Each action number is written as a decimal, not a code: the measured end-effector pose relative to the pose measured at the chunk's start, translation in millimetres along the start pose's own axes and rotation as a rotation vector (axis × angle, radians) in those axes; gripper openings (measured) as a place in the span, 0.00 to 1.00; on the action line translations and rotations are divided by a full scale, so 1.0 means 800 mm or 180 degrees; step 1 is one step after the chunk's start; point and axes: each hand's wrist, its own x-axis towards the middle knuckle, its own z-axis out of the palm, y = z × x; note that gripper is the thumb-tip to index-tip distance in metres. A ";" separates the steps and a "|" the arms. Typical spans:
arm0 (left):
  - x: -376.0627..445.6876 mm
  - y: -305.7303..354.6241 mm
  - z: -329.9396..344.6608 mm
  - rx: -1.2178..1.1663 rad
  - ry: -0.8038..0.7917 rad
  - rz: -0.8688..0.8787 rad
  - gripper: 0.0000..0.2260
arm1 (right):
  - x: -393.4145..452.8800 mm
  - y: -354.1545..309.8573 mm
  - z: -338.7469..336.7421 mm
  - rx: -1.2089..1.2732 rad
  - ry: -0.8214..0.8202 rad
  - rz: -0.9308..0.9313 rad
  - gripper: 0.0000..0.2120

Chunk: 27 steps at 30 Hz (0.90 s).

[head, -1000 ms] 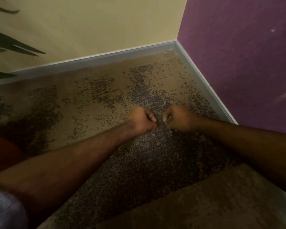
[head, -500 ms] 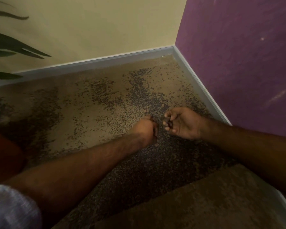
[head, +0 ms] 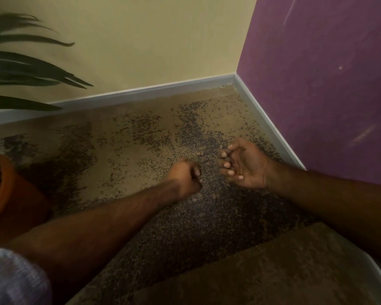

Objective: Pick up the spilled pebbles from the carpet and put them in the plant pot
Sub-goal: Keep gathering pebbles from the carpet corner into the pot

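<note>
A few brown pebbles [head: 204, 160] lie on the speckled carpet [head: 123, 164] between my two hands, and more pebbles sit near my left wrist. My left hand [head: 186, 176] is down on the carpet with its fingers curled into a fist; what it holds is hidden. My right hand [head: 242, 165] is turned palm up just to the right, fingers curled over dark pebbles cupped in it. The orange plant pot [head: 11, 194] stands at the far left edge, partly cut off.
Long green leaves [head: 31, 69] hang over the pot at upper left. A yellow wall and a purple wall [head: 328, 84] meet in the corner, with a grey skirting board [head: 264, 115] along both. A plain brown carpet piece [head: 262, 271] lies at bottom right.
My right hand has turned from knuckles up to palm up and opened a little, showing pebbles in it. The view has swung left and down, bringing the pot into sight.
</note>
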 end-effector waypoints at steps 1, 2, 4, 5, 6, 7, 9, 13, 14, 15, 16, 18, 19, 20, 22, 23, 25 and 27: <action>0.002 0.001 -0.001 0.0053 0.0003 -0.0025 0.15 | -0.001 0.000 -0.001 -0.0011 0.0050 -0.0014 0.08; 0.003 0.001 -0.001 0.0145 -0.0030 -0.0049 0.19 | -0.002 0.001 -0.003 -0.0021 0.0093 -0.0018 0.08; 0.005 0.003 -0.001 0.0251 -0.0180 -0.0173 0.26 | -0.003 0.003 -0.006 -0.0017 0.0170 0.0001 0.08; 0.005 0.005 -0.001 0.0282 -0.0257 -0.0213 0.27 | -0.004 0.004 -0.008 -0.0015 0.0204 0.0019 0.08; 0.006 0.005 0.000 0.0317 -0.0300 -0.0204 0.26 | -0.004 0.005 -0.011 -0.0018 0.0226 0.0040 0.09; 0.006 0.006 0.001 0.0381 -0.0334 -0.0175 0.22 | -0.005 0.005 -0.013 -0.0026 0.0236 0.0060 0.09; 0.006 0.009 0.000 0.0549 -0.0379 -0.0114 0.16 | -0.007 0.006 -0.018 -0.0054 0.0283 0.0080 0.09; 0.012 0.010 0.001 0.0609 -0.0368 -0.0181 0.15 | -0.010 0.008 -0.027 -0.0211 0.0455 0.0124 0.09; 0.013 0.011 0.001 0.0542 -0.0355 -0.0222 0.14 | -0.011 0.009 -0.028 -0.0249 0.0489 0.0128 0.09; 0.014 0.012 0.002 0.0455 -0.0343 -0.0269 0.12 | -0.010 0.010 -0.029 -0.0292 0.0518 0.0134 0.08; 0.014 0.012 0.002 0.0392 -0.0346 -0.0294 0.12 | -0.010 0.011 -0.030 -0.0339 0.0545 0.0144 0.08; 0.016 0.012 0.001 0.0272 -0.0364 -0.0320 0.12 | -0.009 0.012 -0.029 -0.0428 0.0609 0.0161 0.08; 0.015 0.011 0.001 0.0194 -0.0355 -0.0352 0.12 | -0.008 0.014 -0.030 -0.0479 0.0654 0.0165 0.08; 0.015 0.009 0.000 0.0128 -0.0341 -0.0368 0.11 | -0.007 0.014 -0.029 -0.0539 0.0700 0.0166 0.08; 0.014 0.006 0.000 0.0016 -0.0297 -0.0361 0.09 | -0.006 0.016 -0.029 -0.0640 0.0781 0.0171 0.09; 0.013 0.006 0.000 -0.0042 -0.0281 -0.0338 0.09 | -0.005 0.016 -0.029 -0.0667 0.0808 0.0171 0.09; 0.013 0.007 0.000 -0.0155 -0.0219 -0.0261 0.11 | -0.005 0.017 -0.029 -0.0713 0.0851 0.0165 0.09; 0.015 0.011 0.001 -0.0258 -0.0137 -0.0187 0.11 | -0.007 0.016 -0.029 -0.0795 0.0903 0.0162 0.10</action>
